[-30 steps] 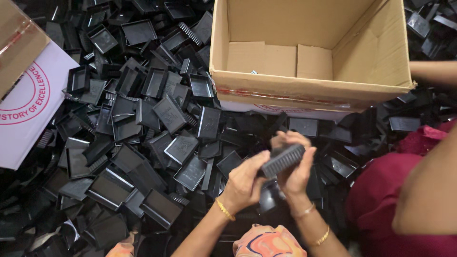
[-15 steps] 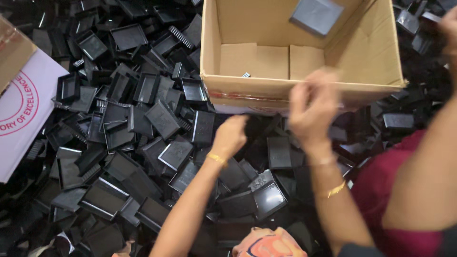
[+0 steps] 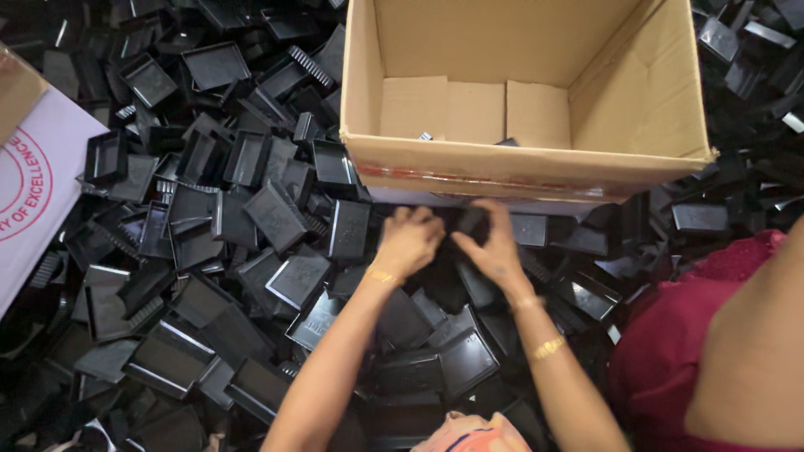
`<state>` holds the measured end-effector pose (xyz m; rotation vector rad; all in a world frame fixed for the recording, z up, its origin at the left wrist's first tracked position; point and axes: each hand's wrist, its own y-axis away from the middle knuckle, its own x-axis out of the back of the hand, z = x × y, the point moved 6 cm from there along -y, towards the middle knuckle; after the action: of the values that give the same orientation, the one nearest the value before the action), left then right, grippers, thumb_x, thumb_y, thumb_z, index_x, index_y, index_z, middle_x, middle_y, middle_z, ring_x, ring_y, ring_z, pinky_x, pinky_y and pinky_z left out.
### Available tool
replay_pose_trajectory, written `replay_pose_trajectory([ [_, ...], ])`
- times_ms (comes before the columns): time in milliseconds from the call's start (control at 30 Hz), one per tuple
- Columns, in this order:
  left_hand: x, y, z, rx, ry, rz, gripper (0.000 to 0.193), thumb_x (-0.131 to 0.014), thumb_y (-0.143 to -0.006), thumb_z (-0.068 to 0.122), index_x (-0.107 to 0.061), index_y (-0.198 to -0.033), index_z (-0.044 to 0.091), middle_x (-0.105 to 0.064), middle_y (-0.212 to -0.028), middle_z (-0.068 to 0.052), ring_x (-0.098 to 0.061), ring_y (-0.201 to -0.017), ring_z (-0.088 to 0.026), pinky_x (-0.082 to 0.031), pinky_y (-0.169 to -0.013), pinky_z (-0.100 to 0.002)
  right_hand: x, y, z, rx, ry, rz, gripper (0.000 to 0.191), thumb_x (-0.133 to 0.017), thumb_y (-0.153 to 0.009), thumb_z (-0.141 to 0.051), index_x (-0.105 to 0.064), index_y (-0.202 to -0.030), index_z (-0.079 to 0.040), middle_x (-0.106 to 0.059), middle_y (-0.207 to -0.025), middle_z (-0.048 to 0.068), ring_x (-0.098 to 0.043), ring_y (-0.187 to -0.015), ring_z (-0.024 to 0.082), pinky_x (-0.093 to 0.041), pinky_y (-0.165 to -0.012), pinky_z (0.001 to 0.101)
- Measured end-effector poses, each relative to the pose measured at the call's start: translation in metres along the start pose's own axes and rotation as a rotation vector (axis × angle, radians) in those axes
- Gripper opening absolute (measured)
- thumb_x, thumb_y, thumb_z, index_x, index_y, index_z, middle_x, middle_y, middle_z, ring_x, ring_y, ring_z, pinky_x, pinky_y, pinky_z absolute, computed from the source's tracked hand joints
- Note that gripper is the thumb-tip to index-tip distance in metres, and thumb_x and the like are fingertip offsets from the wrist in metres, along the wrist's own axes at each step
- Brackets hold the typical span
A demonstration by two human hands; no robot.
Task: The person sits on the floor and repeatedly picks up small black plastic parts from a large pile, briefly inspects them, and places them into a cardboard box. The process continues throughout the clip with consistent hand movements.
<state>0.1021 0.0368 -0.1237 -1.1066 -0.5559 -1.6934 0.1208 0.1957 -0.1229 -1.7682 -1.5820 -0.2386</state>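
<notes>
The cardboard box point(image 3: 536, 172) stands open-topped in the middle of a deep heap of black plastic trays point(image 3: 276, 218), its near wall taped along the lower edge and pressed right against the pile. There is almost no bare ground around the box; trays crowd it on the left, the right and below, so the only free room is up over its near rim. Inside, the floor of folded flaps is mostly bare, with a couple of small dark pieces lying near the front wall.

The trays are shallow, rectangular, hard and slightly glossy, some ribbed along one side, lying tilted and overlapped at every angle.

Both hands are down in the pile just below the box's near wall, palms down, wrists bent. The left hand point(image 3: 409, 241) is curled, fingers bunched together over a tray. The right hand point(image 3: 494, 243) reaches in beside it, fingers hooked on a black tray point(image 3: 471, 223) that sits just under the box's front edge. Whether either grip is truly closed I cannot tell.

Left of the box, well apart, lies a white printed carton point(image 3: 38, 188).
</notes>
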Motion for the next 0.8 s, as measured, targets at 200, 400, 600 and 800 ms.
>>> replay_pose_trajectory([
  [200, 0.049, 0.073, 0.029, -0.283, 0.803, 0.496, 0.033, -0.072, -0.092, 0.024, -0.068, -0.122, 0.009, -0.061, -0.137, -0.016, -0.058, -0.131, -0.038, -0.045, -0.114, -0.048, 0.008, 0.051, -0.003, -0.219, -1.141, -0.074, 0.066, -0.073, -0.091, -0.015, -0.043, -0.149, -0.006, -0.051, -0.142, 0.016, -0.053, -0.129, 0.026, -0.045, -0.108, 0.0416],
  [400, 0.057, 0.102, 0.059, -0.307, 0.4, 0.421, 0.043, -0.075, -0.089, 0.026, -0.068, -0.131, 0.016, -0.058, -0.142, -0.016, -0.056, -0.123, -0.032, -0.036, -0.107, -0.046, 0.016, 0.062, -0.034, -0.003, -1.25, -0.168, 0.063, -0.076, -0.091, -0.015, -0.042, -0.143, -0.008, -0.044, -0.157, 0.025, -0.046, -0.147, 0.039, -0.037, -0.125, 0.0496],
  [600, 0.07, 0.109, 0.059, -0.365, 0.434, 0.392, 0.043, -0.072, -0.094, 0.03, -0.067, -0.137, 0.023, -0.05, -0.15, -0.02, -0.049, -0.13, -0.036, -0.034, -0.114, -0.045, 0.022, 0.062, -0.045, 0.047, -1.206, -0.201, 0.073, -0.078, -0.089, -0.013, -0.038, -0.15, -0.009, -0.046, -0.158, 0.024, -0.042, -0.15, 0.037, -0.033, -0.127, 0.0493],
  [800, 0.089, 0.115, 0.07, -0.482, 0.272, 0.517, 0.072, -0.08, -0.076, 0.041, -0.058, -0.13, -0.001, -0.054, -0.141, -0.021, -0.052, -0.13, -0.037, -0.032, -0.112, -0.056, 0.01, 0.064, -0.044, -0.257, -1.593, -0.013, 0.079, -0.067, -0.107, -0.013, -0.021, -0.172, -0.017, -0.05, -0.142, 0.021, -0.056, -0.122, 0.029, -0.048, -0.101, 0.0439],
])
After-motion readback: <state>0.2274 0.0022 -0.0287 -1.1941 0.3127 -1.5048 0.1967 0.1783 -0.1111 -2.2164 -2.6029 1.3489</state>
